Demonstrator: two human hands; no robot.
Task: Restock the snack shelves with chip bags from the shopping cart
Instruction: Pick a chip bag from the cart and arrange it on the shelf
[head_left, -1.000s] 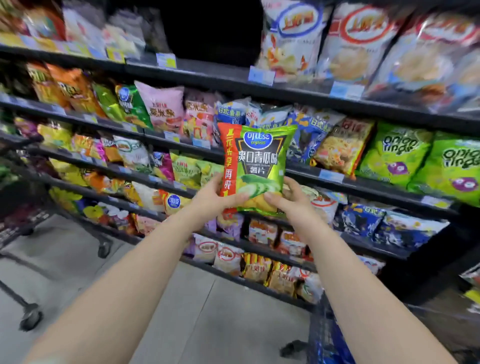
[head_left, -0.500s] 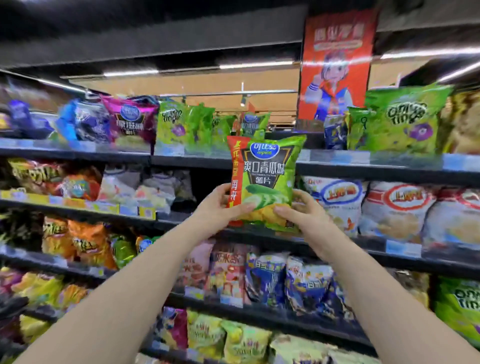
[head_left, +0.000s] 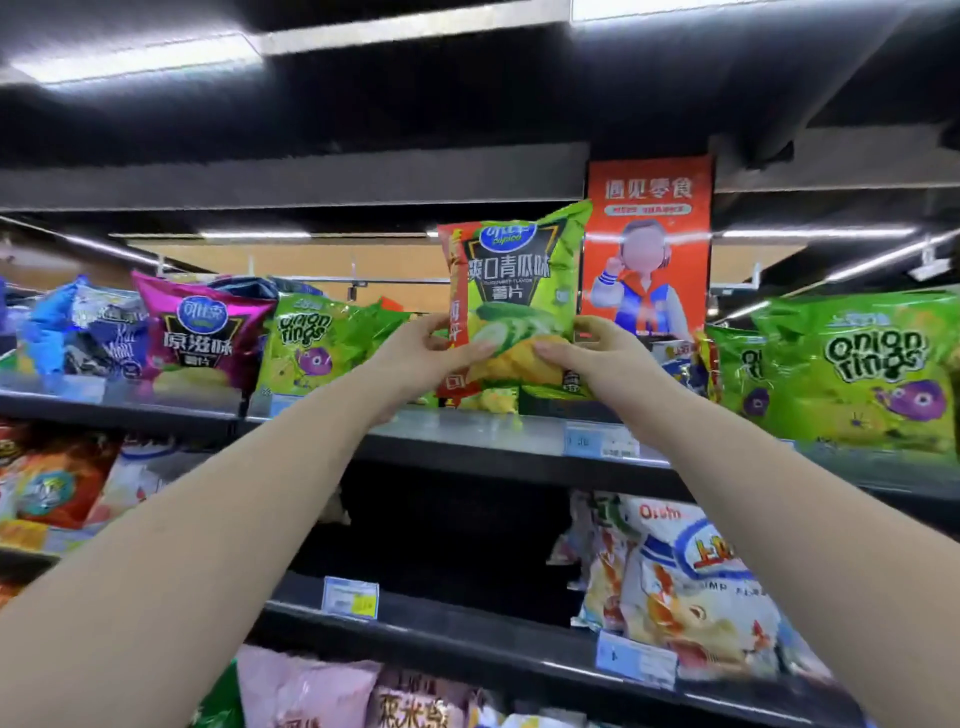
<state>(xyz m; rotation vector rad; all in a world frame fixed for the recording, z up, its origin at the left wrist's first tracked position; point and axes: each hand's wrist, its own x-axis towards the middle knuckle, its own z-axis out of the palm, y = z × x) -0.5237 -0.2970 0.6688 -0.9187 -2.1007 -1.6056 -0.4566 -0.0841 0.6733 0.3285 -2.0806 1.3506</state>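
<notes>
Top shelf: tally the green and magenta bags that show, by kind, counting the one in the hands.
Onion rings bags: 3
Magenta chip bag: 1
Cucumber chip bag, held by left hand and right hand: 1
Total: 5; more may hide behind these.

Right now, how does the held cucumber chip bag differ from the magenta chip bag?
Colour: the cucumber chip bag is green with a red side strip, the magenta chip bag pink-purple. Support: left hand and right hand grip the cucumber chip bag; the magenta chip bag sits untouched on the top shelf. Both carry a blue oval logo over a black panel.
</notes>
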